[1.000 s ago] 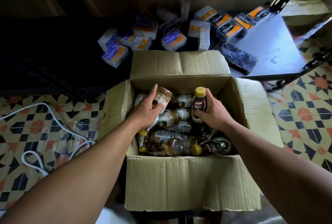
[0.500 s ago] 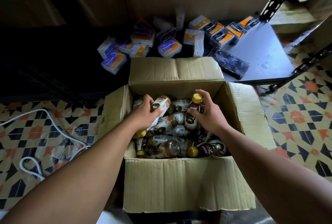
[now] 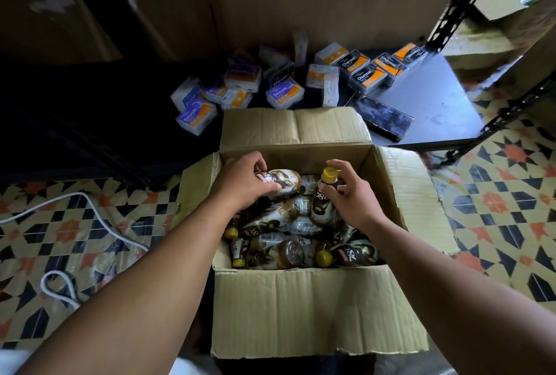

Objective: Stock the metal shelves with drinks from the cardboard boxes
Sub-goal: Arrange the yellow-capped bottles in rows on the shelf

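Note:
An open cardboard box (image 3: 316,308) sits on the patterned floor in front of me, holding several brown drink bottles with yellow caps (image 3: 301,224). My left hand (image 3: 243,179) is closed around one bottle lying on its side (image 3: 282,180) at the box's far left. My right hand (image 3: 352,194) holds an upright bottle (image 3: 323,194) by its neck, fingers beside the yellow cap (image 3: 329,174). The low dark metal shelf (image 3: 436,104) lies just beyond the box.
Several small packs labelled Smooth and Charcoal (image 3: 282,92) lie scattered on the shelf, with a dark phone (image 3: 382,117) near its front edge. A black perforated shelf post (image 3: 460,4) rises at right. A white cable (image 3: 90,218) runs over the tiled floor at left.
My left hand has turned its bottle onto its side at the box's far left. My right hand has shifted its grip up to the upright bottle's neck. The view has tilted up slightly.

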